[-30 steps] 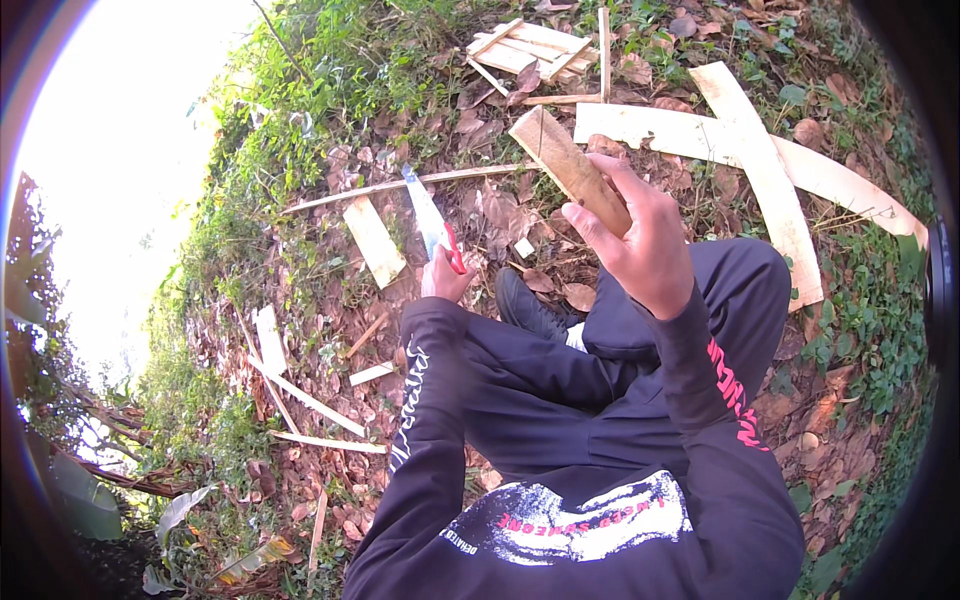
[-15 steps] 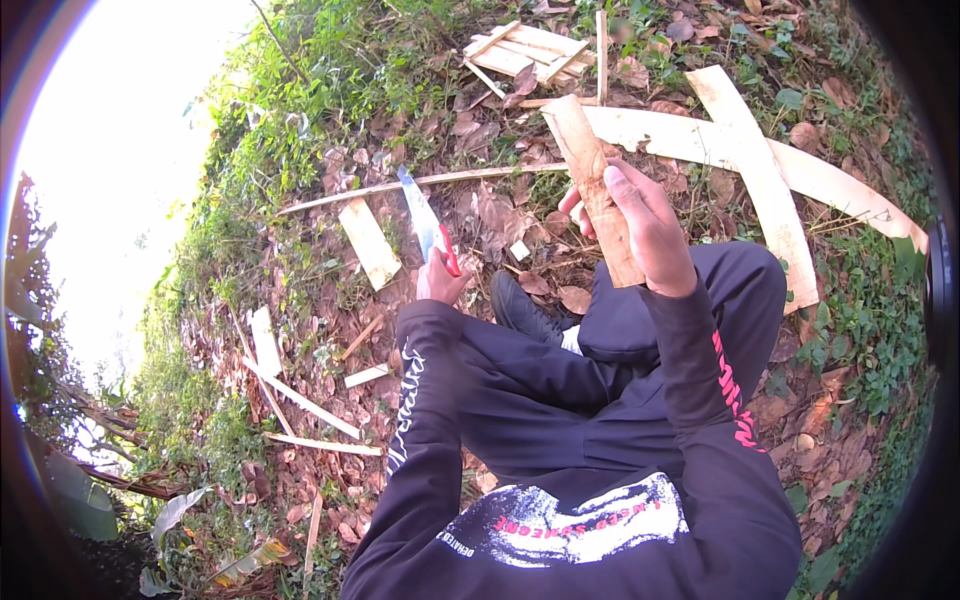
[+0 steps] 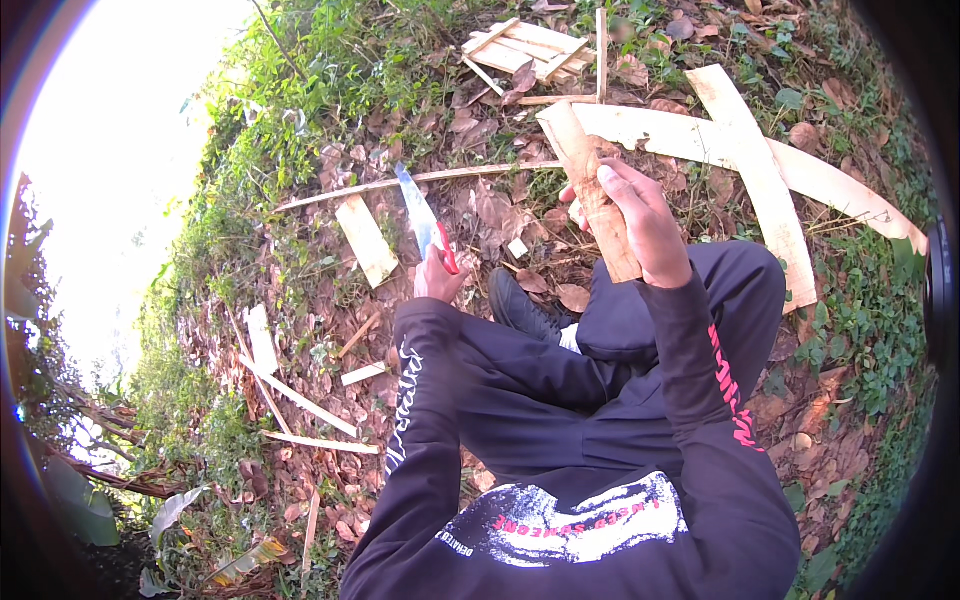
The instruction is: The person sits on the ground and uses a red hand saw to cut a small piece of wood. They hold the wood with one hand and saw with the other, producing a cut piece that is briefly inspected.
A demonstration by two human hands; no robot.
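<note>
Two hands are occupied: the right hand (image 3: 645,210) pinches a short wooden piece (image 3: 592,200) between the thumb, laid on its upper face, and fingers that curl past its left edge; the left hand (image 3: 437,277) is wrapped about the red handle of a handsaw (image 3: 417,207), its separate fingers too small to tell. The principal relation is that of wood to blade: the piece lies to the right of the saw, well apart from it, and is gripped by the right hand, the left being the farther. Its long axis slants from a far left end to a near right end beside the right wrist; the blade, directed away from the body, leans left in a similar sense. The right forearm is bent and angled inward above the right knee, palm turned toward the wood; the left forearm reaches forward, wrist nearly straight. Whether the blade tip touches the ground (image 3: 490,215) cannot be told. Beyond the hands, a small offcut (image 3: 517,248) lies between them near a dark shoe (image 3: 523,307); a short board (image 3: 366,241) lies left of the saw; two crossed boards (image 3: 752,185) lie toward the ground's right edge, and a slatted panel (image 3: 530,50) toward its far edge.
</note>
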